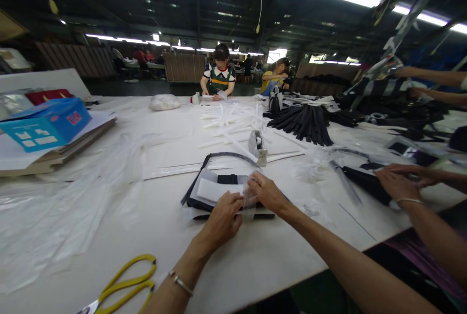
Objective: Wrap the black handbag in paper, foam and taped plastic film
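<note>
My left hand [223, 219] and my right hand [267, 192] meet over a folded black garment with a white card insert [213, 190] lying on the white table [153, 216]. Both hands pinch a strip of clear tape [249, 197] between them at the garment's right edge. My left hand rests on the garment's near edge. A bracelet circles my left wrist.
A tape dispenser [257, 146] stands just beyond the garment. Yellow-handled scissors [124, 287] lie near the front edge. Clear plastic bags [62, 207] spread at left, a blue box [47, 124] on cardboard behind. A co-worker's hands [401, 180] press black fabric at right. Other people work across the table.
</note>
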Available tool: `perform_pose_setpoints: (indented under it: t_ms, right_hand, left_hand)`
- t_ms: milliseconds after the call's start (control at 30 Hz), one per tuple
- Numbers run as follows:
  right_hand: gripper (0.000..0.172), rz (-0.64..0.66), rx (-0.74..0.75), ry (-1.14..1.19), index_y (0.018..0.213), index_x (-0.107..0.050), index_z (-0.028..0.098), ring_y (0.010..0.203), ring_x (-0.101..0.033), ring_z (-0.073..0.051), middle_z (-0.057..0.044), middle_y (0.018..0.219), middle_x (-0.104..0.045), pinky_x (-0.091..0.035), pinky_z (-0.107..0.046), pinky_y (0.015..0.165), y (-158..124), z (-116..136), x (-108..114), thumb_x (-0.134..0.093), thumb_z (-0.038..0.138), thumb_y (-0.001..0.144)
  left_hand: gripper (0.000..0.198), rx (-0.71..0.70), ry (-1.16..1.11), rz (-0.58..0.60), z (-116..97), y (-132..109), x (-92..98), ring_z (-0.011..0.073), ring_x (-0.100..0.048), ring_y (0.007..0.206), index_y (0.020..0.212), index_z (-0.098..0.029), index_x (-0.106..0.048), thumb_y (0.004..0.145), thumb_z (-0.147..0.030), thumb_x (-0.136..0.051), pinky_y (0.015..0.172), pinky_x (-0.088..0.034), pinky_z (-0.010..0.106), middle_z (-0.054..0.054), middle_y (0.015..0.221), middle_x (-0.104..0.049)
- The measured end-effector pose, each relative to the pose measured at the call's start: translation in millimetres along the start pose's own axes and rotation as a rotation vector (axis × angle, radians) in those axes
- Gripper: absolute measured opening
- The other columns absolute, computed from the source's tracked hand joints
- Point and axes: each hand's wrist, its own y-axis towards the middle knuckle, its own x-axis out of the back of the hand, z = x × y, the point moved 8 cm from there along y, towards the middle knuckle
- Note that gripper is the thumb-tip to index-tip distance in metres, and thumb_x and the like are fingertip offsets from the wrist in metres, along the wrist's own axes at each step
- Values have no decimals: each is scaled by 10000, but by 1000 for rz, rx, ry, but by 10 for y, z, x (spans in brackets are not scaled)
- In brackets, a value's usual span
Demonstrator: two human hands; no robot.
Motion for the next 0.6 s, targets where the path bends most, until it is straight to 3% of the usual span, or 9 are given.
perform_pose_setpoints:
  t_ms: [100,167,267,400,500,600]
  right_hand:
    - [139,58,-60,44,773,-540,233,613,-560,-139,39,659,-614,-431,-220,564,16,-39,-21,-532,315,885]
    - [157,111,-13,-25,777,-536,227,611,-547,-134,39,654,-592,-416,-217,560,-48,53,-29,-525,323,901]
    - [162,213,260,-191,814,-562,211,651,-559,-132,15,708,-616,-417,-230,619,-306,331,-87,-506,303,936]
    - [191,392,697,-365,851,-564,189,657,-566,-139,-32,741,-642,-397,-249,614,-971,536,-312,-403,170,951]
    - [255,483,802,-469,754,-506,198,570,-490,-139,-15,645,-577,-339,-268,536,-1347,446,-475,-343,145,943]
    - [284,459,804,-468,724,-465,206,551,-462,-136,-1,618,-536,-322,-268,518,-1446,415,-506,-314,155,959]
  left_hand:
    - [417,65,12,-108,18,-5,10,284,-601,1157,1185,-174,-532,792,-267,-639,1116,-394,536,140,1196,-655]
    - [423,91,21,-138,39,-16,1,287,-628,1110,1170,-171,-525,792,-307,-656,1093,-421,543,136,1133,-679]
    - [377,48,-13,-111,34,-24,36,253,-624,1144,1202,-189,-519,830,-212,-579,1095,-432,520,114,1168,-683]
    - [375,19,-114,-8,41,3,89,199,-588,1215,1154,-219,-566,851,-58,-414,1112,-424,494,53,1211,-686]
    - [218,150,-158,-30,118,51,72,193,-623,1158,1016,-238,-621,900,-127,-475,1100,-437,483,28,1112,-720]
    - [55,255,-110,-115,150,82,40,211,-670,1050,918,-232,-634,879,-203,-609,1055,-473,487,24,1008,-735]
